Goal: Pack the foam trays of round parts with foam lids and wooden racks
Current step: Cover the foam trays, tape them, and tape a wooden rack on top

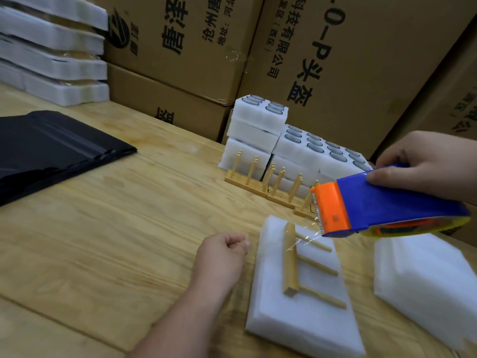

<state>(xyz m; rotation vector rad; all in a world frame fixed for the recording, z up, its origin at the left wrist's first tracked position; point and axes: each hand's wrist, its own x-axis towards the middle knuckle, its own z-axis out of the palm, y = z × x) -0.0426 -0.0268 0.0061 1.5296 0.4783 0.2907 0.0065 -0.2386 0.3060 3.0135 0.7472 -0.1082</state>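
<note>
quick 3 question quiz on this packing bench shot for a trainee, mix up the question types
1. True or false: the right hand holds the blue and orange tape dispenser.
2. The wooden rack nearest the person lies on: A) the black bag, B) a white foam block, C) a cardboard box.
3. Fill in: the left hand has its fingers ____ and holds nothing.

Key: 1 true; 2 B; 3 curled
</note>
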